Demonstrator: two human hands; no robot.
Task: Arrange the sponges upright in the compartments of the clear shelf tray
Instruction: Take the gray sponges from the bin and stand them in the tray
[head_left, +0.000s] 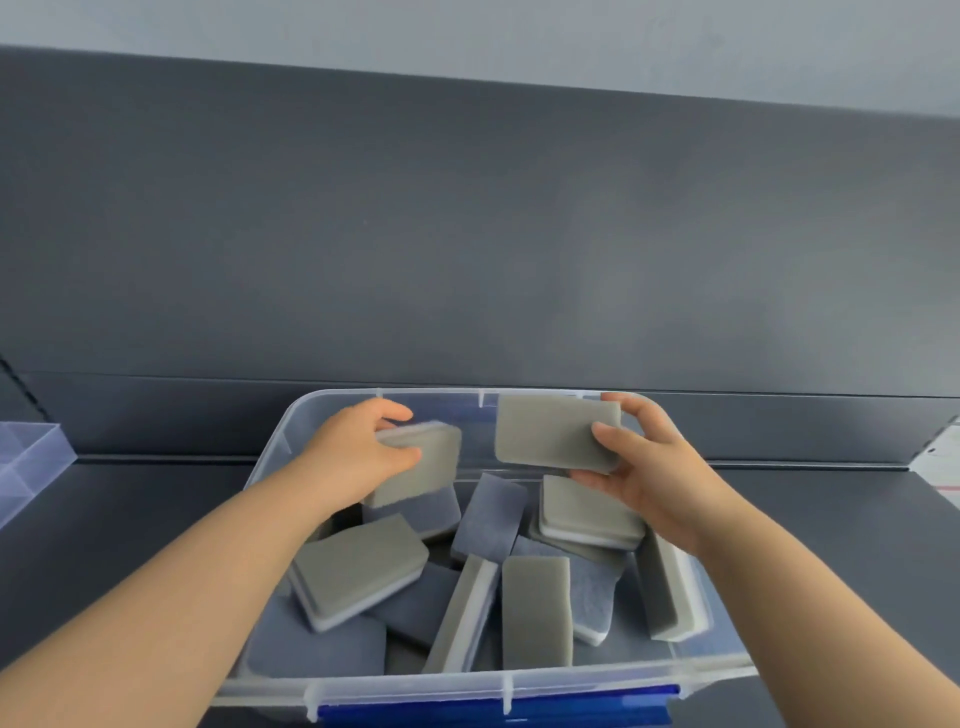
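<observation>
Left of the clear bin (270, 452), well apart from it, the clear shelf tray (26, 462) is cut off by the picture's edge. We see only one corner and a divider, so we cannot count its compartments. The bin's near wall and blue latch (493, 706) are partly cropped at the bottom. Inside the bin, the loose sponges (358, 566) lie tumbled, some flat and some on edge, and they overlap so that the lower ones are half hidden.

Over the bin's far left corner, the left grip (358, 447) is curled round one end of a grey sponge (421, 462); its inner fingers are hidden behind the sponge. Over the far right corner, the right grip (644, 467) pinches a second sponge (550, 431) by its right end, thumb on the grey face. A gap separates the two held sponges, and both are above the pile. A stretch of dark shelf (130, 499) runs from the bin's left wall to the tray.
</observation>
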